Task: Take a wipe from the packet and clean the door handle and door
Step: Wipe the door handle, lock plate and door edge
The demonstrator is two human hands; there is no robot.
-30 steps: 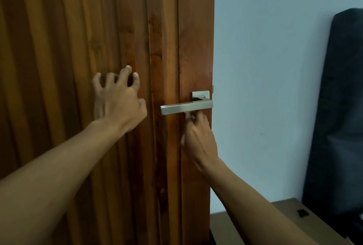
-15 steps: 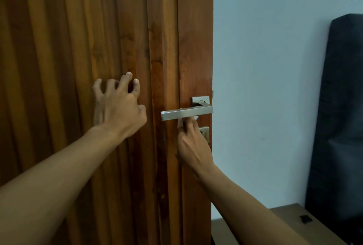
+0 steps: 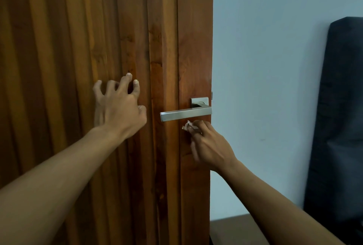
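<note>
A brown wooden door (image 3: 125, 38) with vertical ribs fills the left of the view. Its square steel lever handle (image 3: 185, 114) sits near the door's right edge. My right hand (image 3: 210, 144) is just below the handle, pinching a small crumpled white wipe (image 3: 188, 126) against the wood. My left hand (image 3: 119, 107) braces on the ribbed panel left of the handle, fingers spread and bent, only the fingertips touching. The wipe packet is not in view.
A pale blue wall (image 3: 265, 68) stands right of the door edge. A dark upholstered panel (image 3: 341, 119) leans at the far right. A low brown surface (image 3: 235, 229) lies at the bottom right below my right forearm.
My right hand has slid to the right below the handle and turned, so the wipe now shows at its fingertips. The left hand stays put on the door.
</note>
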